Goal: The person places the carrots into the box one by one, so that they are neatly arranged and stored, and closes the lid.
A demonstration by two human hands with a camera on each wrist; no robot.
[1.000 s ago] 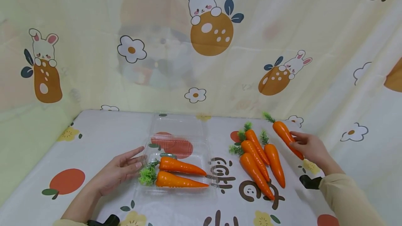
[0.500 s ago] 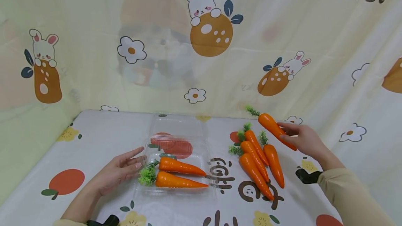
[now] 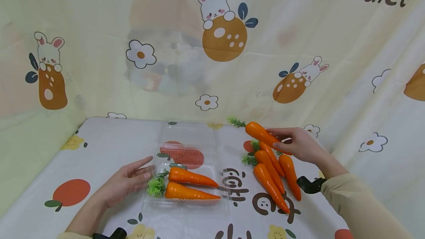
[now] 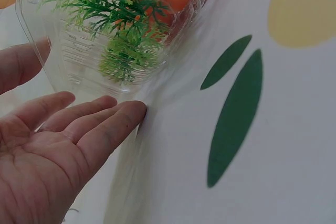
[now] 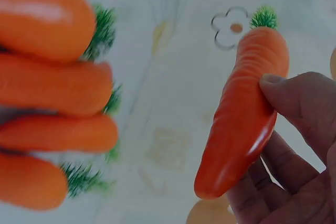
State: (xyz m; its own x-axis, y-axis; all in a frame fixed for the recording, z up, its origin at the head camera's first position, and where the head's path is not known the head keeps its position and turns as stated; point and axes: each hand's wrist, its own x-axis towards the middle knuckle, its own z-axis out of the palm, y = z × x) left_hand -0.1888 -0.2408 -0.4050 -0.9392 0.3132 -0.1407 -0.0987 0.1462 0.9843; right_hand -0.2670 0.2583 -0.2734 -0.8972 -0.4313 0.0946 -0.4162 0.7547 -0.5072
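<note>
My right hand (image 3: pixel 300 145) pinches an orange carrot (image 3: pixel 260 132) between thumb and fingers, holding it over the far end of a loose group of carrots. In the right wrist view the held carrot (image 5: pixel 244 114) is tilted, green tuft up. A clear plastic clamshell box (image 3: pixel 186 204) stands with its lid (image 3: pixel 189 132) folded back, away from me. Two carrots (image 3: pixel 190 191) lie side by side inside it, tufts to the left. My left hand (image 3: pixel 124 182) is at the box's left side, fingers extended; in the left wrist view the fingertips (image 4: pixel 137 109) are close against its wall.
Several carrots (image 3: pixel 265 176) lie bunched on the table to the right of the box, tufts mostly pointing away. A printed white cloth (image 3: pixel 113 143) covers the table. A patterned curtain (image 3: pixel 166 80) rises behind the table's back edge.
My right hand has carried the carrot leftward, from the right of the loose carrots to above their far end. The left hand and the box have stayed put.
</note>
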